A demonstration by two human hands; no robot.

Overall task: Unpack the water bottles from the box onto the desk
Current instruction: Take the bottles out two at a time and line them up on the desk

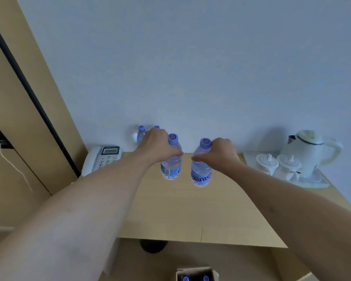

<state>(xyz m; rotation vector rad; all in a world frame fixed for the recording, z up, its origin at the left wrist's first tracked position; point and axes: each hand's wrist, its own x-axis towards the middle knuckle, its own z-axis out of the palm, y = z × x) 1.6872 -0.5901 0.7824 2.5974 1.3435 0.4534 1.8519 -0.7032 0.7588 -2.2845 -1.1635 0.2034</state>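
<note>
My left hand grips one clear water bottle with a purple cap, near its shoulder. My right hand grips a second such bottle the same way. Both bottles are upright over the middle of the wooden desk; whether their bases touch it I cannot tell. Two more bottles stand at the back by the wall, partly hidden behind my left hand. The open cardboard box sits on the floor at the bottom edge, with two purple caps showing inside.
A white desk phone lies at the desk's back left. A white tray at the back right carries a kettle and two lidded cups. A dark round object sits under the desk's front edge. A wooden wardrobe stands at the left.
</note>
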